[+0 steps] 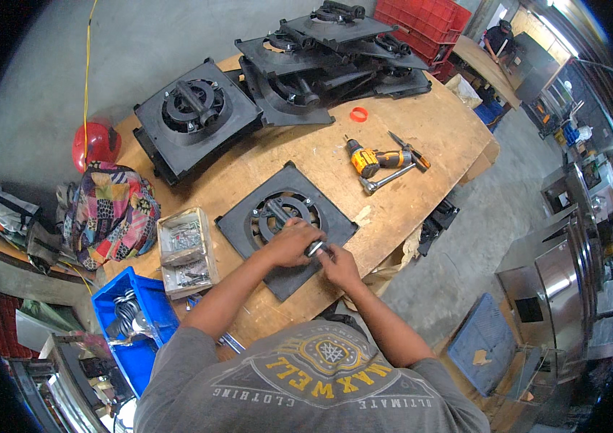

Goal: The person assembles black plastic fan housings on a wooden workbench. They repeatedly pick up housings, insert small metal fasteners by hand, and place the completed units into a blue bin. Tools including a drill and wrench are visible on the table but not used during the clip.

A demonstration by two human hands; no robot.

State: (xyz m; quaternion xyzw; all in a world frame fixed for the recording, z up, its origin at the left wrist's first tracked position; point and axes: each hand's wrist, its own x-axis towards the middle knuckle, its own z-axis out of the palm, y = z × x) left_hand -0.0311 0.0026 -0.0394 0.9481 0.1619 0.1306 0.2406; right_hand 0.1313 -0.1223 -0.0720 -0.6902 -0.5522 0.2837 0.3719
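A square black plate (238, 215) with a round slotted opening lies on the wooden table in front of me. A black tube-like arm (274, 211) crosses its middle. My left hand (293, 243) is closed over this arm, hiding part of it. At the arm's near end sits a shiny, rounded metal piece (314, 248); its exact kind is hard to make out. My right hand (339, 267) holds the metal piece's right side with curled fingers. Bolts show around the opening.
Similar black plates (202, 108) are stacked at the back of the wooden table (422, 130). A yellow-black cordless drill (364, 159), a ratchet wrench (387, 180) and a red ring (358, 114) lie right. Left are a fastener box (181, 249), blue crate (129, 289) and patterned bag (115, 216). A person (497, 40) works far off.
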